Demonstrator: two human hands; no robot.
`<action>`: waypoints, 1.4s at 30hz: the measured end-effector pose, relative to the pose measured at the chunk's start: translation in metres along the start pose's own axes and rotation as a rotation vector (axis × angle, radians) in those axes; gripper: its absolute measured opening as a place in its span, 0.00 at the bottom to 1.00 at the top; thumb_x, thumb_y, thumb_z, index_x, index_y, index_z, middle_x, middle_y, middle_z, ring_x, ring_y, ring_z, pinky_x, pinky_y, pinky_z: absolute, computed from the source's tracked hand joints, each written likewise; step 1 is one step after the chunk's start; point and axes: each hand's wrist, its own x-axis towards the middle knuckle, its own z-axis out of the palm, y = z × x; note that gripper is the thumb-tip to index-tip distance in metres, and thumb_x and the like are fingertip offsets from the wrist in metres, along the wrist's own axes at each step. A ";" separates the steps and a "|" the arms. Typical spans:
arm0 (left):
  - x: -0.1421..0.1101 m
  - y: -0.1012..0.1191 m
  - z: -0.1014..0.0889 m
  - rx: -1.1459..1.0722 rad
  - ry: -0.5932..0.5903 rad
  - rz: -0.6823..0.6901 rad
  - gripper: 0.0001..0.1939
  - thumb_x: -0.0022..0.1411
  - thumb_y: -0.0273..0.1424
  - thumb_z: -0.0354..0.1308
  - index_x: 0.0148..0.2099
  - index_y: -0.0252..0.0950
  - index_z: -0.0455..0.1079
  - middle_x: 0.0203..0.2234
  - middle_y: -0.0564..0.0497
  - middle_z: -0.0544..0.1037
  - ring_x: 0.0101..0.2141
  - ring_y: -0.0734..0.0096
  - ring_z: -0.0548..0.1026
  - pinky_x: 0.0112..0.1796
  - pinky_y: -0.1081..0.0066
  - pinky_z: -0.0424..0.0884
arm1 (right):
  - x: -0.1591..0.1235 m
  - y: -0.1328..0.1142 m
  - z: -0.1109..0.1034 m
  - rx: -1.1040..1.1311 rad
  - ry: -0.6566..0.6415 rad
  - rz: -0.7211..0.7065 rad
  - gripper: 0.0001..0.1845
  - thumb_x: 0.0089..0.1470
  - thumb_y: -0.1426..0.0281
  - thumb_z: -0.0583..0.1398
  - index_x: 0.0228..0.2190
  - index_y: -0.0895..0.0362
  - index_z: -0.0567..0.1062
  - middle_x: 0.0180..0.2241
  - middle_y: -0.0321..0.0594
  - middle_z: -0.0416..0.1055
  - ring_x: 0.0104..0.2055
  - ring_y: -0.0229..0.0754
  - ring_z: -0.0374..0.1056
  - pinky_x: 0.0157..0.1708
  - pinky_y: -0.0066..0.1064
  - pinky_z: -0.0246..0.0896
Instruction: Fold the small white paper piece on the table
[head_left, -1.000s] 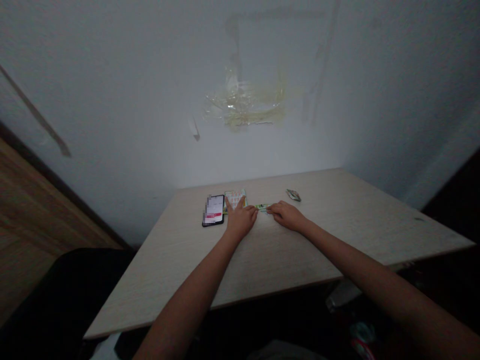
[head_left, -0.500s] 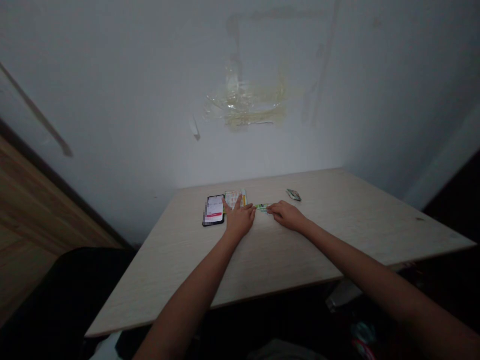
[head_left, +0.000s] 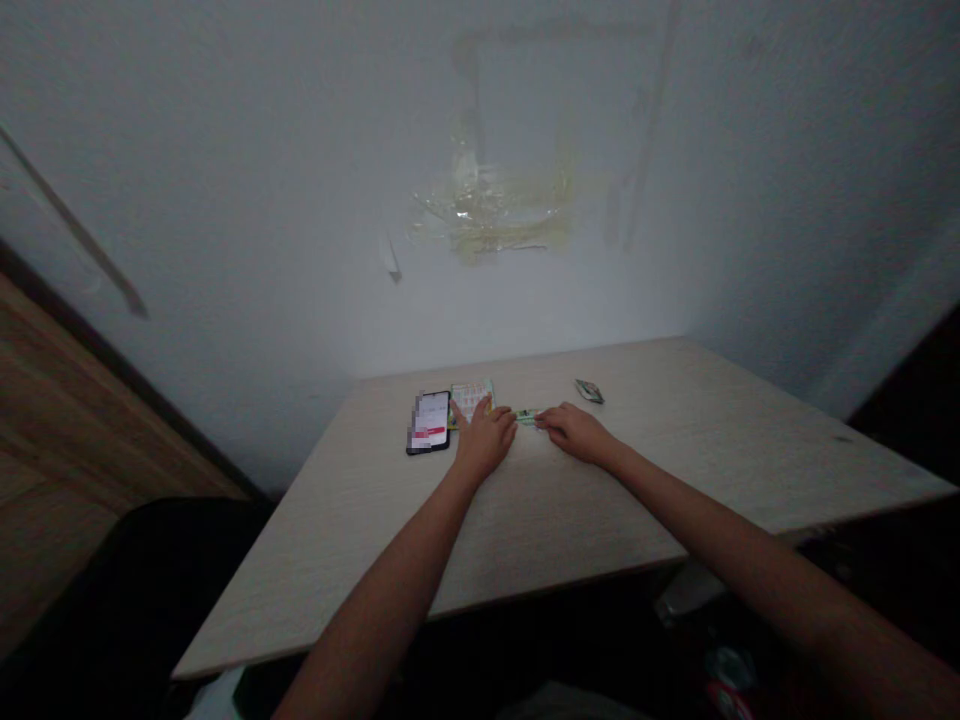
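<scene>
A small flat green printed strip (head_left: pixel 526 416) lies on the table between my two hands. Spread flat, my left hand (head_left: pixel 486 440) has its fingers apart, with some fingertips at the strip's left end. Its other fingers reach over the near part of a colourful printed sheet or booklet (head_left: pixel 471 393). The fingers of my right hand (head_left: pixel 576 432) are pinched together on the strip's right end, hiding that end. A black-edged phone (head_left: pixel 431 420) with a lit white and red screen lies just left of my left hand.
The pale wooden table (head_left: pixel 555 520) meets a grey wall (head_left: pixel 315 200) that carries peeling clear tape (head_left: pixel 510 215). A small folded packet-like piece (head_left: pixel 589 391) lies beyond my right hand. A dark rounded shape (head_left: pixel 165 580) stands at the table's left.
My left hand has shifted slightly right, its fingers drawn a little closer together. More of the printed sheet shows. My right hand stays almost in place at the strip.
</scene>
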 end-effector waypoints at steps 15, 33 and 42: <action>0.002 -0.003 0.000 -0.022 -0.113 0.034 0.17 0.71 0.42 0.46 0.54 0.55 0.74 0.54 0.55 0.77 0.64 0.44 0.57 0.56 0.22 0.26 | 0.001 0.002 0.002 0.008 0.010 -0.033 0.18 0.60 0.76 0.56 0.49 0.56 0.78 0.52 0.43 0.75 0.52 0.47 0.67 0.55 0.40 0.62; 0.002 0.000 -0.005 -0.019 -0.237 0.025 0.20 0.72 0.45 0.43 0.58 0.59 0.71 0.60 0.56 0.71 0.65 0.38 0.54 0.55 0.20 0.33 | 0.000 -0.001 -0.002 0.020 0.015 -0.026 0.18 0.58 0.77 0.56 0.48 0.56 0.78 0.51 0.43 0.76 0.51 0.47 0.67 0.54 0.40 0.62; 0.001 0.012 -0.006 0.004 -0.274 0.038 0.20 0.71 0.48 0.42 0.60 0.65 0.67 0.59 0.52 0.70 0.65 0.40 0.54 0.56 0.22 0.33 | 0.001 0.001 -0.001 0.033 0.009 -0.035 0.18 0.58 0.76 0.57 0.47 0.56 0.79 0.51 0.43 0.76 0.51 0.47 0.67 0.55 0.40 0.62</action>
